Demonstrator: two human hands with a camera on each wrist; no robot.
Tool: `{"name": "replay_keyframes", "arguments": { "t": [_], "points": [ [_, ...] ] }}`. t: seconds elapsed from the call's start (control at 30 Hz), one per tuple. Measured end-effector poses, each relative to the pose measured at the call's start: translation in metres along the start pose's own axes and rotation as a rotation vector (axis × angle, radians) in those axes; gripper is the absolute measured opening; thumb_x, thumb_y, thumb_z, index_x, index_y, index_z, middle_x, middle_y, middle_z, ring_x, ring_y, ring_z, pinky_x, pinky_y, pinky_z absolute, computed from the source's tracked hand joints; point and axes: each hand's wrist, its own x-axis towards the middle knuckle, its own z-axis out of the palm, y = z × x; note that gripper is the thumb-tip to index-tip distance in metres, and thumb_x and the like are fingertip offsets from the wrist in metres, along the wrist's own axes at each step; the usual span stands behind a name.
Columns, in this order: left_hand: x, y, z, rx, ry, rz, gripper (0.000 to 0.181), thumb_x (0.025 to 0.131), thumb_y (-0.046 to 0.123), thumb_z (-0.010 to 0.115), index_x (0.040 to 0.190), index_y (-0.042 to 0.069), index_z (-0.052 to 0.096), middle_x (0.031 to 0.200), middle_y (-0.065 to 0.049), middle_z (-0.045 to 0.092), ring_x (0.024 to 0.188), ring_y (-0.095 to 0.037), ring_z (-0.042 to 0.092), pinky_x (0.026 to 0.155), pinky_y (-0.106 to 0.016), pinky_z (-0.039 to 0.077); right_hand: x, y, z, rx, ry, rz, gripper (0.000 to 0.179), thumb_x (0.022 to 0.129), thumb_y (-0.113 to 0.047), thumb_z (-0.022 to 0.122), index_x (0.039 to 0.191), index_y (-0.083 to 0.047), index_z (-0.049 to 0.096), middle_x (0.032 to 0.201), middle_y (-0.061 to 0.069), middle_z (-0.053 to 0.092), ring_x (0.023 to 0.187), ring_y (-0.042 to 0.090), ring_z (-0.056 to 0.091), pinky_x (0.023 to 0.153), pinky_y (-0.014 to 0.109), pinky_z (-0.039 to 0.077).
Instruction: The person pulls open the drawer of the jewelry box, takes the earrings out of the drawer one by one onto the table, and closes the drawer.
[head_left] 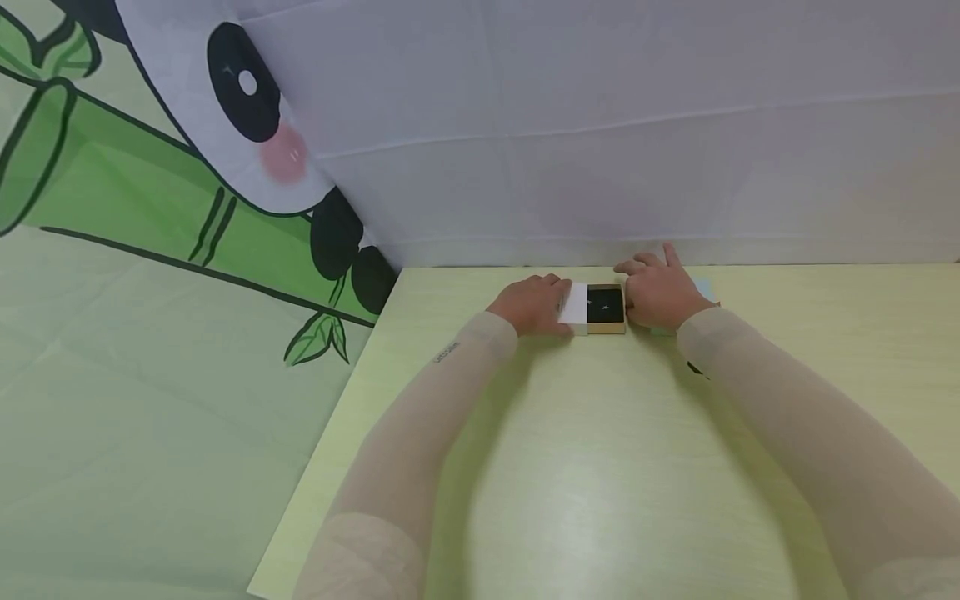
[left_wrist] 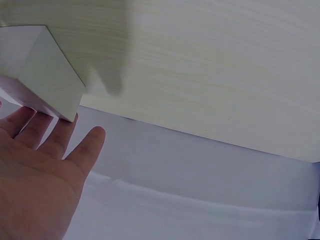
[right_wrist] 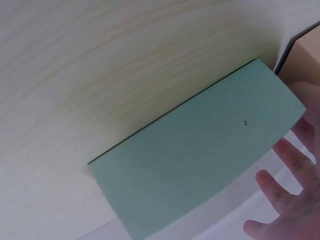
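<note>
White outer cover [head_left: 576, 308]: we find it near the far edge of the table [head_left: 570, 450], in the left hand [head_left: 531, 305].
Tray [head_left: 606, 328]: it sticks out of the cover's right end, toward the right hand [head_left: 660, 296]; we see its tan walls and the 1 black insert [head_left: 605, 303] inside, with a few small pale marks too tiny for us to read.
Left hand: it grips the cover, thumb at the near side and fingers along the far side; from the left wrist we see the little finger standing apart from the other 3.
Right hand: it is at the tray's right end, with 3 fingers spread and 1 of them raised; we cannot tell whether the thumb and forefinger pinch the tray or only touch it.
Mint-green box [right_wrist: 195, 150]: it rests on the table just beside the tray, mostly hidden under the right hand and wrist in the head view; 2 small dark specks mark its face.
Arms: we see 2 beige sleeves [head_left: 420, 417], the left one bearing dark lettering.
Backdrop: white cloth [head_left: 570, 125] behind the table, and a panda-and-bamboo print [head_left: 150, 183] at the left.
</note>
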Motion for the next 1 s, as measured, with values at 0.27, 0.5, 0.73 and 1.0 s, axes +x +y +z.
{"name": "replay_keyframes", "arguments": {
  "t": [0.27, 0.5, 0.73, 1.0],
  "points": [
    [-0.001, 0.000, -0.001, -0.024, 0.006, 0.008, 0.095, 0.109, 0.061, 0.079, 0.181, 0.013, 0.041, 0.175, -0.006, 0.061, 0.149, -0.027, 0.065, 0.129, -0.045, 0.057, -0.002, 0.004, 0.001, 0.008, 0.007, -0.005, 0.016, 0.102, -0.010, 0.083, 0.089, -0.009, 0.092, 0.172, 0.021, 0.066, 0.168, 0.054, 0.049, 0.141, 0.090, 0.017],
    [-0.002, 0.000, -0.001, -0.024, 0.013, 0.014, 0.093, 0.109, 0.060, 0.078, 0.181, 0.013, 0.042, 0.172, -0.006, 0.062, 0.146, -0.026, 0.066, 0.125, -0.045, 0.059, -0.004, 0.007, -0.001, 0.023, 0.001, -0.004, 0.019, 0.102, -0.009, 0.083, 0.085, -0.011, 0.090, 0.173, 0.021, 0.065, 0.169, 0.054, 0.047, 0.141, 0.090, 0.015],
    [0.002, -0.001, -0.001, -0.004, 0.013, 0.006, 0.095, 0.109, 0.062, 0.077, 0.182, 0.013, 0.041, 0.175, -0.005, 0.060, 0.149, -0.026, 0.066, 0.127, -0.045, 0.058, -0.004, 0.013, 0.000, 0.018, -0.007, 0.001, 0.019, 0.102, -0.009, 0.081, 0.085, -0.011, 0.089, 0.173, 0.020, 0.065, 0.169, 0.055, 0.047, 0.141, 0.090, 0.014],
    [0.002, -0.001, 0.000, 0.001, 0.008, 0.010, 0.093, 0.110, 0.062, 0.078, 0.180, 0.013, 0.042, 0.173, -0.005, 0.062, 0.147, -0.026, 0.067, 0.125, -0.044, 0.060, -0.005, 0.013, -0.001, 0.024, -0.013, 0.004, 0.021, 0.102, -0.008, 0.080, 0.083, -0.011, 0.088, 0.172, 0.021, 0.066, 0.169, 0.055, 0.047, 0.142, 0.090, 0.014]
  ]
}}
